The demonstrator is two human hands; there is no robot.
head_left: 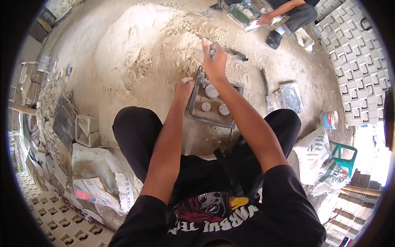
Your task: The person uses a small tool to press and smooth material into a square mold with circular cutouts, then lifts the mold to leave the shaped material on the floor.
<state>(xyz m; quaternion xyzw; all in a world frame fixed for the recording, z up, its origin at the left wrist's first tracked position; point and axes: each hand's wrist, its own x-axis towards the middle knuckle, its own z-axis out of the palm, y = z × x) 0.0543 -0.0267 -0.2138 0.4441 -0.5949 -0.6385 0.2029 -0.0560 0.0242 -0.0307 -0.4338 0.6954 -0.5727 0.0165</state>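
On the ground between my knees lies a rectangular metal mould, with sandy grey material inside and several round, dusty pieces such as the large disc and a smaller one. My left hand is closed at the mould's left side, close against its rim; what its fingers hold is hidden. Raised over the mould's far edge, my right hand is closed in a fist around something greyish, of which only a small end shows between the fingers. A dark metal bar lies just beyond my right hand.
A big heap of pale powder spreads beyond the mould. Flat grey plates and a dark strip lie to the right. Farther right stand a bucket and white sack. Another person's hand touches a second mould.
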